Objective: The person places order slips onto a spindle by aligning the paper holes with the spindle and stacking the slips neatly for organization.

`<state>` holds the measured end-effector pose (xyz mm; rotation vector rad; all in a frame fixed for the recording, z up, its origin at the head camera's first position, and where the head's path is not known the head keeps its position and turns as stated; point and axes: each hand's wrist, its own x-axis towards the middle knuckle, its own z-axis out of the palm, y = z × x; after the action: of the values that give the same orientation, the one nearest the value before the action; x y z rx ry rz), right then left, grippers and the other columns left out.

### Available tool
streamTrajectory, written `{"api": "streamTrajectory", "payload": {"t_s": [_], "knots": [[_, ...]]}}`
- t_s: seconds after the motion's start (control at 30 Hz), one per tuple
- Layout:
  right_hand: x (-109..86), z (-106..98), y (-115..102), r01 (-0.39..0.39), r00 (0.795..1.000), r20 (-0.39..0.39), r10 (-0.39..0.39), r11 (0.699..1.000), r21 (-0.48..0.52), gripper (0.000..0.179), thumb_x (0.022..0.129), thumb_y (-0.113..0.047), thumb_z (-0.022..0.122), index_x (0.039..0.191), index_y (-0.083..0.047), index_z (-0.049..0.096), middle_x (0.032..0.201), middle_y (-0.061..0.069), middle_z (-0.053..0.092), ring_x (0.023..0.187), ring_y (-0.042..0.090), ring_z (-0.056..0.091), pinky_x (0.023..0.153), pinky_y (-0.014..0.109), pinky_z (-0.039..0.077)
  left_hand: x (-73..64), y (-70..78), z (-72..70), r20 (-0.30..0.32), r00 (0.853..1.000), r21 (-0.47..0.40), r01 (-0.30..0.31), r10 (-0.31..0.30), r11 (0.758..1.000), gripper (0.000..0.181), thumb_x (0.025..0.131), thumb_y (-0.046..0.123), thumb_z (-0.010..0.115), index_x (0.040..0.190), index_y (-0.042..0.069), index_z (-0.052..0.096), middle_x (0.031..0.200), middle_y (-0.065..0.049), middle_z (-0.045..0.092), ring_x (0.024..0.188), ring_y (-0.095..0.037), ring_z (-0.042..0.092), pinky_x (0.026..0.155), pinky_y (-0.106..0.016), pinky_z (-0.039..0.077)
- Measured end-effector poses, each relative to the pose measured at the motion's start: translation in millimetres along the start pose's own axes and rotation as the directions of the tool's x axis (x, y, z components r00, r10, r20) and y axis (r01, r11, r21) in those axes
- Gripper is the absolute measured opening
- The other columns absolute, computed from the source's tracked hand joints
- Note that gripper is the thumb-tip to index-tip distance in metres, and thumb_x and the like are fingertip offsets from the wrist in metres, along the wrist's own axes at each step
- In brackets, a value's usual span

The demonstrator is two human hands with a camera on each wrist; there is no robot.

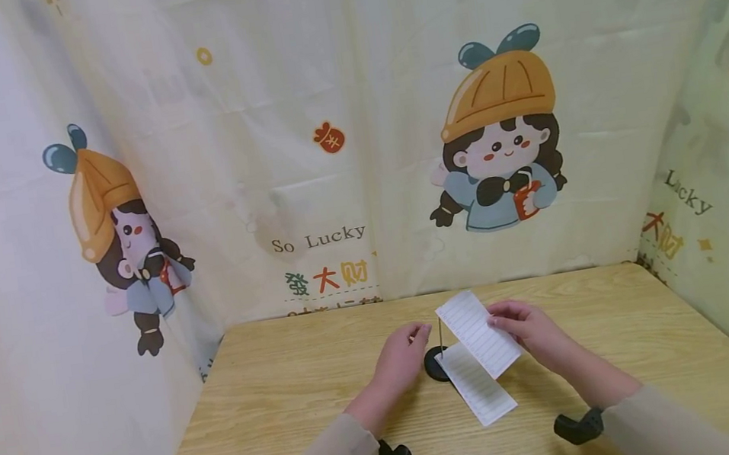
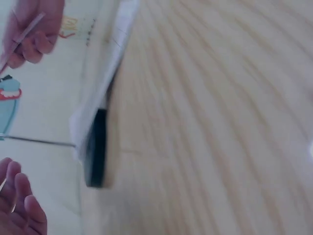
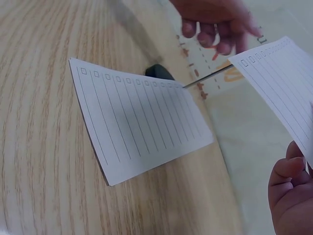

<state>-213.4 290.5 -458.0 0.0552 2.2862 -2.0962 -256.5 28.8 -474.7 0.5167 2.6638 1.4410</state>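
Note:
A paper spike (image 1: 434,368) with a round black base and a thin upright metal rod stands on the table. Lined checklist sheets (image 1: 478,388) are on its rod, low down by the base and slanting toward the front. My right hand (image 1: 535,329) pinches another lined sheet (image 1: 477,332) by its right edge. One corner of that sheet is at the rod's tip; I cannot tell whether it is pierced. Left of the spike, my left hand (image 1: 403,354) hovers with loosely bent fingers and holds nothing. In the right wrist view, a row of small checkboxes runs along each sheet.
The light wooden table (image 1: 289,391) reaches back to a printed curtain (image 1: 299,151) with cartoon figures and lettering. More curtain hangs along the left and right sides. A black wrist device (image 1: 579,427) sits by each cuff.

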Motion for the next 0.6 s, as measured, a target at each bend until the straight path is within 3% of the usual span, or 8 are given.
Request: {"api": "streamTrajectory", "payload": {"t_s": [0.1,0.23,0.33,0.6], "knots": [[-0.3,0.3,1.4,0.008,1.000,0.012,-0.008,1.000,0.000,0.039,0.097,-0.019,0.066,0.126,0.006,0.059,0.105,-0.003,0.064,0.087,0.012,0.059,0.074,0.025,0.051,0.0,9.5,-0.3,-0.031,0.999,-0.114,-0.016,0.013,0.993,0.042,0.106,0.045,0.039,0.116,0.018,0.069,0.108,-0.001,0.067,0.093,-0.020,0.060,0.080,-0.038,0.047],[-0.8,1.9,3.1,0.013,1.000,0.010,-0.014,1.000,0.016,0.036,0.097,-0.016,0.066,0.124,0.006,0.060,0.102,-0.005,0.065,0.083,0.011,0.059,0.071,0.025,0.051,0.7,17.7,2.1,-0.072,0.997,-0.201,-0.038,0.024,0.979,0.045,0.106,0.046,0.038,0.119,0.016,0.069,0.107,-0.002,0.067,0.092,-0.024,0.062,0.079,-0.037,0.049],[-1.4,4.1,4.2,0.014,1.000,0.005,-0.014,1.000,0.017,0.034,0.097,-0.015,0.065,0.124,0.006,0.061,0.100,-0.005,0.065,0.081,0.011,0.059,0.070,0.025,0.050,1.4,22.4,4.4,-0.096,0.995,-0.206,-0.059,0.040,0.977,0.042,0.105,0.046,0.043,0.123,0.017,0.068,0.103,0.002,0.067,0.091,-0.022,0.063,0.077,-0.036,0.050],[-1.7,9.3,7.2,0.006,1.000,-0.008,-0.006,1.000,-0.001,0.038,0.096,-0.019,0.067,0.125,0.005,0.060,0.099,-0.002,0.066,0.081,0.013,0.061,0.069,0.026,0.052,6.7,27.3,12.4,-0.128,0.990,-0.157,-0.072,0.052,0.985,0.035,0.098,0.050,0.057,0.113,0.023,0.071,0.099,0.011,0.064,0.086,-0.011,0.054,0.073,-0.032,0.047]]}}
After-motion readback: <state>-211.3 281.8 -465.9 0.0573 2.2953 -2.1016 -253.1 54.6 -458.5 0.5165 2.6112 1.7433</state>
